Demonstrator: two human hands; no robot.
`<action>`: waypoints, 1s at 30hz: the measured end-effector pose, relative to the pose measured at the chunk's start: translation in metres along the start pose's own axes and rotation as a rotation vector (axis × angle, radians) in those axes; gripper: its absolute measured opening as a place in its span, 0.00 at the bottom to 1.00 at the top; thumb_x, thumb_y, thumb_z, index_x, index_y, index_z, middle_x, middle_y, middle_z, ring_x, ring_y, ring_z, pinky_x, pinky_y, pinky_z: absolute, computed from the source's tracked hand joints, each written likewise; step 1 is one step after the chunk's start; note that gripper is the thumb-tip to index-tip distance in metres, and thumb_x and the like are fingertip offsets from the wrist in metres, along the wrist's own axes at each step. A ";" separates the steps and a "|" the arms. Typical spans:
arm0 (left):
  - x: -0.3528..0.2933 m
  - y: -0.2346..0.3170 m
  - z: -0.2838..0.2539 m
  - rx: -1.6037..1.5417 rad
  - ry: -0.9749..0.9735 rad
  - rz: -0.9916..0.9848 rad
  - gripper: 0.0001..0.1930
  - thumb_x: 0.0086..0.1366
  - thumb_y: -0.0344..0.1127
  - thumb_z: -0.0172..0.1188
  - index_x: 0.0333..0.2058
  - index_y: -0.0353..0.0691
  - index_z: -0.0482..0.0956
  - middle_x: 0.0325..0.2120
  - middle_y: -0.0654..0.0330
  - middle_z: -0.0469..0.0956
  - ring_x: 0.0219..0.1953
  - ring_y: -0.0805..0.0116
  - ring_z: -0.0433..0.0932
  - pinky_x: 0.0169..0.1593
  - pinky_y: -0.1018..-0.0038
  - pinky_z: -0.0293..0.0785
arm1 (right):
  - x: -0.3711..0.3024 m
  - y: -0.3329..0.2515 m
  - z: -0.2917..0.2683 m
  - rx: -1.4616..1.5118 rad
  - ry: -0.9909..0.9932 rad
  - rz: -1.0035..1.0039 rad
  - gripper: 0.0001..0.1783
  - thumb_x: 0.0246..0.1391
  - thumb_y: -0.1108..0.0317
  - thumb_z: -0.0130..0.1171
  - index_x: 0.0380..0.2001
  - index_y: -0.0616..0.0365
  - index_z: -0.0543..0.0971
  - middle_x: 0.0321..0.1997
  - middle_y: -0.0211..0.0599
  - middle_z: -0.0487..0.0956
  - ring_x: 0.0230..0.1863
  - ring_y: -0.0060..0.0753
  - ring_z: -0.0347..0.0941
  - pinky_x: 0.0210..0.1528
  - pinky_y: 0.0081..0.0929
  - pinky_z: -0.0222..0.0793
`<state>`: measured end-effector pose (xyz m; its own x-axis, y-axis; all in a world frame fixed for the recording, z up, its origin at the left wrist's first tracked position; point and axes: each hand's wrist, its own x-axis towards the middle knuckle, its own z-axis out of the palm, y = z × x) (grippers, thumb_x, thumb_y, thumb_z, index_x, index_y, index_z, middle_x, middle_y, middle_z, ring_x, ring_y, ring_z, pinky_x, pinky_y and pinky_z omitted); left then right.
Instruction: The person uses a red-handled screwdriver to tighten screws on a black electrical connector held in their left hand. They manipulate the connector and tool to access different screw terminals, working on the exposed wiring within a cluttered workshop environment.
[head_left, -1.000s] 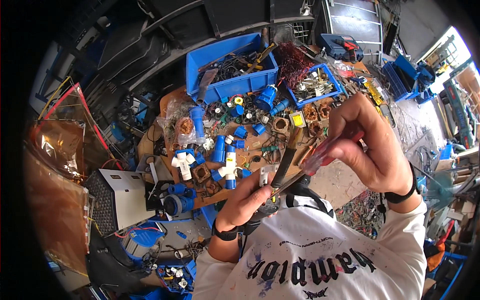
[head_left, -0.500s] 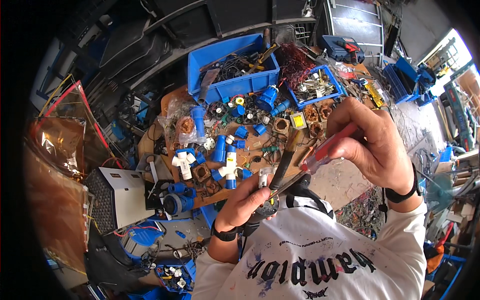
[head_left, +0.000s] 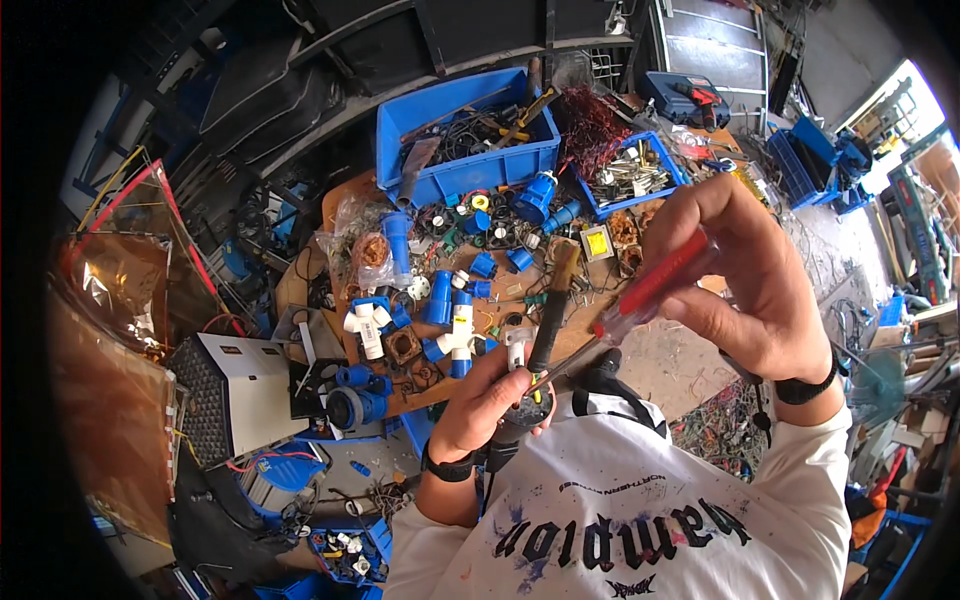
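My left hand (head_left: 468,418) is closed around a round black electrical plug (head_left: 528,412) with its inner face turned up and yellow-green wire showing. A small white plastic part (head_left: 518,347) sticks up by my left fingers. A thick black rod-like piece (head_left: 549,325) with a brownish end rises beside the plug; whether it is joined to it I cannot tell. My right hand (head_left: 745,290) pinches the red-and-clear handle of a screwdriver (head_left: 655,285). The shaft slants down left, and its tip is at the plug's inner face.
The wooden bench (head_left: 640,340) carries blue and white connectors (head_left: 461,330), copper coils (head_left: 404,347) and loose parts. At its back stand a large blue bin (head_left: 470,178) of cables and a blue tray (head_left: 630,178) of metal pieces. A white case (head_left: 245,395) stands left.
The plug, the black rod-like piece and my left hand have shifted slightly left. The screwdriver's handle has turned in my right fingers, which have opened wider around it.
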<state>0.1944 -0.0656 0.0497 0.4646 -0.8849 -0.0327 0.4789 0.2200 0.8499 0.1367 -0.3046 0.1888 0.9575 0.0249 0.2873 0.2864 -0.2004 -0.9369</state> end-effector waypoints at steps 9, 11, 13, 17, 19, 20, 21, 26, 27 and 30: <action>0.004 0.004 0.004 0.050 0.017 0.022 0.19 0.69 0.47 0.47 0.43 0.33 0.66 0.22 0.57 0.74 0.23 0.72 0.73 0.29 0.75 0.70 | 0.003 -0.003 0.016 0.246 0.181 0.101 0.26 0.44 0.71 0.71 0.43 0.63 0.68 0.35 0.38 0.77 0.39 0.30 0.76 0.44 0.26 0.72; 0.004 0.003 0.001 0.054 0.005 0.025 0.20 0.69 0.48 0.47 0.42 0.33 0.66 0.22 0.57 0.74 0.22 0.72 0.73 0.29 0.75 0.70 | 0.005 0.004 0.014 0.325 0.169 0.089 0.25 0.45 0.73 0.69 0.44 0.63 0.67 0.36 0.39 0.78 0.40 0.33 0.78 0.45 0.29 0.74; 0.004 0.000 -0.002 0.056 -0.019 0.037 0.19 0.69 0.48 0.47 0.42 0.33 0.66 0.21 0.57 0.74 0.22 0.72 0.73 0.29 0.76 0.70 | 0.007 0.000 0.012 0.367 0.094 0.069 0.24 0.46 0.74 0.67 0.45 0.63 0.67 0.38 0.41 0.78 0.42 0.34 0.78 0.45 0.31 0.74; 0.005 0.001 0.000 0.028 0.004 0.024 0.19 0.69 0.47 0.47 0.40 0.34 0.67 0.22 0.56 0.74 0.22 0.72 0.73 0.28 0.76 0.70 | 0.010 0.000 0.016 0.380 0.036 0.040 0.23 0.49 0.75 0.64 0.46 0.62 0.66 0.39 0.43 0.76 0.42 0.35 0.77 0.45 0.32 0.75; 0.006 0.001 -0.001 0.014 -0.021 0.029 0.18 0.69 0.47 0.47 0.40 0.34 0.67 0.22 0.56 0.74 0.22 0.72 0.73 0.28 0.76 0.70 | 0.011 0.001 0.020 0.415 0.055 0.028 0.23 0.49 0.74 0.65 0.46 0.62 0.66 0.39 0.42 0.75 0.42 0.34 0.77 0.44 0.32 0.75; 0.006 0.001 -0.001 0.012 -0.011 0.029 0.18 0.69 0.47 0.47 0.40 0.34 0.67 0.22 0.56 0.74 0.22 0.72 0.73 0.28 0.76 0.70 | 0.010 0.002 0.019 0.357 0.060 0.004 0.24 0.48 0.73 0.66 0.46 0.61 0.65 0.38 0.41 0.75 0.41 0.35 0.77 0.44 0.32 0.75; 0.006 0.001 0.000 0.010 -0.001 0.029 0.18 0.69 0.47 0.47 0.40 0.34 0.67 0.22 0.56 0.75 0.22 0.72 0.73 0.28 0.76 0.70 | 0.010 0.004 0.020 0.299 0.066 -0.020 0.25 0.47 0.72 0.67 0.46 0.61 0.65 0.37 0.40 0.75 0.41 0.35 0.77 0.44 0.32 0.75; 0.007 0.002 0.001 0.001 0.014 0.011 0.16 0.70 0.45 0.47 0.41 0.34 0.67 0.23 0.55 0.75 0.23 0.71 0.74 0.28 0.75 0.71 | 0.009 0.007 0.013 0.184 0.112 -0.042 0.28 0.45 0.72 0.69 0.47 0.61 0.65 0.37 0.42 0.76 0.41 0.43 0.78 0.44 0.36 0.77; 0.007 0.000 0.000 0.000 -0.006 0.022 0.16 0.70 0.44 0.47 0.41 0.34 0.66 0.23 0.55 0.75 0.23 0.71 0.74 0.28 0.75 0.71 | 0.009 0.007 0.015 0.277 0.165 -0.017 0.28 0.44 0.72 0.69 0.47 0.61 0.65 0.37 0.43 0.77 0.42 0.46 0.79 0.44 0.37 0.77; 0.007 -0.003 0.000 -0.002 -0.004 0.020 0.15 0.70 0.43 0.47 0.42 0.34 0.66 0.24 0.55 0.75 0.24 0.70 0.75 0.29 0.74 0.72 | 0.015 0.011 0.015 0.462 0.105 0.001 0.27 0.45 0.75 0.67 0.47 0.61 0.65 0.39 0.47 0.78 0.44 0.51 0.78 0.46 0.42 0.78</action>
<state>0.1966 -0.0726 0.0466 0.4706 -0.8823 -0.0136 0.4708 0.2380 0.8495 0.1545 -0.2921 0.1797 0.9559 -0.0791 0.2829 0.2938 0.2569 -0.9207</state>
